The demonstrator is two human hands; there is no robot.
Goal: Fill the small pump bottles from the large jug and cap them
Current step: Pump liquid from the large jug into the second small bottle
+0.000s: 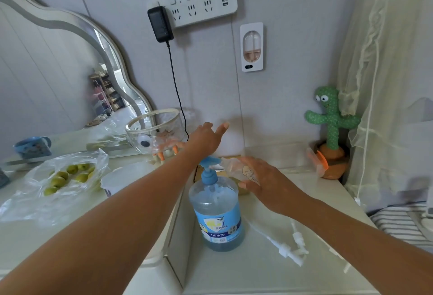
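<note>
1. near right: two white pump caps [293, 246] with dip tubes are lying loose on the lower worktop [234, 276], just right of the jug.
2. centre: the jug [218, 215] is standing upright on the same surface with blue liquid inside and a blue pump head [209, 165] on top.
3. the right hand [264, 184] is gripping the small bottle [234, 167]. Its fingers are curling round the clear body and holding it tilted, mouth pointing left at the pump spout. Touching the spout or just beside it: cannot tell.
4. the left hand [206, 138] is reaching over the pump head, and its heel looks to be pressing on it. Its fingers are straight and slightly apart, holding nothing, pointing at the far wall.
5. left, on the upper worktop [18, 245]: a plastic bag of green fruit [68, 175] and a white cup [117, 179] are sitting near. A glass bowl [152, 118] and a blue mug [32, 147] are sitting farther back.
6. far: a mirror [58, 72] is leaning at left. A power strip [199, 1] is hanging on the wall with a black adapter [160, 23] plugged in. A cactus toy [332, 116] is standing far right beside the curtain [386, 60].
</note>
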